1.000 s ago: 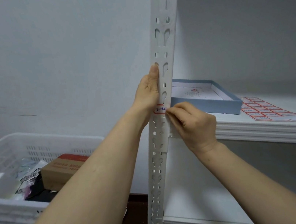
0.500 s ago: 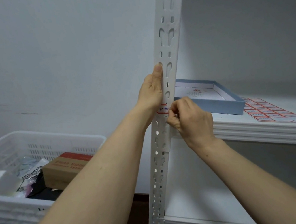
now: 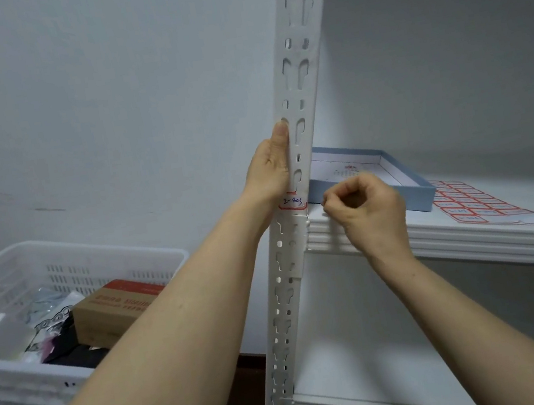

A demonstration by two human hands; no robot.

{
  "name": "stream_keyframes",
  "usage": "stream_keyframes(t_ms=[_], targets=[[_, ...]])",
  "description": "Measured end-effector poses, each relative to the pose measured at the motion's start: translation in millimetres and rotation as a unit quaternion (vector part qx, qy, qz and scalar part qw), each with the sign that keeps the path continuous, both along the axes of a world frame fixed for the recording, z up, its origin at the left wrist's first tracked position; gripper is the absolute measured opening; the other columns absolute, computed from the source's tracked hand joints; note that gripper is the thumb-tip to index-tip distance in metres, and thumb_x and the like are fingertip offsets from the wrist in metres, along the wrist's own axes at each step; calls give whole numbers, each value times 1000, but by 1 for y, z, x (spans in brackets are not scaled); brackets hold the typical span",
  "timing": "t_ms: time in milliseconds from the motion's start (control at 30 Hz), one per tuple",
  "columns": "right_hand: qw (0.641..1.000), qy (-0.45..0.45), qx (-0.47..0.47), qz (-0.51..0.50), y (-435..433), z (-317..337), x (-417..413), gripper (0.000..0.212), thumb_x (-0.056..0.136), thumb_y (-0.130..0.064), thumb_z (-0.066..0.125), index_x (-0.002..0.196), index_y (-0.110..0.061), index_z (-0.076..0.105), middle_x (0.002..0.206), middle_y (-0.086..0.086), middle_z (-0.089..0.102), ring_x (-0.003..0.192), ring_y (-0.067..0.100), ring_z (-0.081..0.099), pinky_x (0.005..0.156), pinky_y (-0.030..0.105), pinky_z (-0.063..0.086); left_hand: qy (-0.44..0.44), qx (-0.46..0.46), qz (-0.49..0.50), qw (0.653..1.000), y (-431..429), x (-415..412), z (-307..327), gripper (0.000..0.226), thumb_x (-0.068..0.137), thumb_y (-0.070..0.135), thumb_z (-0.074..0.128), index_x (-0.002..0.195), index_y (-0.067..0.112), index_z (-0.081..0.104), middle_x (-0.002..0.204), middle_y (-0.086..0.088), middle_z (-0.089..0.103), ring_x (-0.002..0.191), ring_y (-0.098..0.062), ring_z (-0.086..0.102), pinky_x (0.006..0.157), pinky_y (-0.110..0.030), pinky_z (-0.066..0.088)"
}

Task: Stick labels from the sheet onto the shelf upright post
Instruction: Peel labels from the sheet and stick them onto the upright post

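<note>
The white perforated shelf upright post (image 3: 301, 58) runs up the middle of the view. A red-bordered label (image 3: 292, 202) with blue handwriting sits on the post's face at the level of the upper shelf. My left hand (image 3: 271, 170) grips the post's left edge just above the label, thumb pointing up. My right hand (image 3: 367, 208) hangs a little to the right of the post with fingers curled loosely and nothing in it. The label sheet (image 3: 477, 205), with rows of red-bordered labels, lies flat on the upper shelf to the right.
A shallow blue box (image 3: 404, 178) stands on the upper shelf (image 3: 507, 242) behind my right hand. A lower shelf board (image 3: 373, 387) lies below. At the left stands a white plastic crate (image 3: 17, 395) holding a brown carton (image 3: 115, 308) and mixed items.
My right hand has come off the label and drawn back to the right of the post. The label stays stuck on the post. My left hand keeps its grip.
</note>
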State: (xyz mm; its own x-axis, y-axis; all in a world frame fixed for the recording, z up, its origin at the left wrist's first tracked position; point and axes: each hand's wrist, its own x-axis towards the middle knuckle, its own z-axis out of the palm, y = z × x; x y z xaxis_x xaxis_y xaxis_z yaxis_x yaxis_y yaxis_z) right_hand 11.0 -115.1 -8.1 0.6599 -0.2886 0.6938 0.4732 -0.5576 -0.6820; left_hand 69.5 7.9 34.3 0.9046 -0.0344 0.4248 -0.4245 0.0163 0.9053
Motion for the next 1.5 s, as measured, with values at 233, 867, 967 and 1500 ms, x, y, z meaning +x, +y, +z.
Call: stream_keyframes(t_ms=[233, 867, 967, 1500], targets=[[958, 94, 234, 138, -25, 36, 5, 15, 77, 5, 69, 69, -5, 62, 53, 0, 68, 58, 10, 69, 63, 19, 56, 7, 15, 13, 1000, 0, -3, 0, 67, 95, 60, 27, 117, 5, 56, 117, -15, 63, 103, -23, 62, 92, -34, 48], [943, 171, 246, 148, -83, 84, 18, 21, 91, 9, 45, 87, -4, 61, 73, 8, 64, 52, 10, 66, 59, 25, 59, -367, 132, 230, 891, -66, -51, 21, 51, 74, -3, 36, 121, 3, 53, 123, -16, 48, 114, -23, 40, 100, -27, 30], [946, 176, 249, 112, -88, 88, 23, 26, 91, 8, 37, 94, 2, 62, 64, 7, 51, 44, 14, 53, 45, 24, 54, -285, 173, 148, 931, -73, -48, 17, 46, 81, -7, 38, 123, 6, 51, 122, -9, 50, 116, -22, 47, 99, -25, 36], [930, 192, 272, 155, -116, 80, 46, 19, 78, 19, 60, 95, 12, 61, 76, 22, 65, 51, 20, 69, 53, 19, 57, -22, 337, 73, 939, -103, -14, 12, 47, 93, 5, 39, 140, 9, 40, 143, -11, 46, 130, -27, 43, 105, -35, 36]])
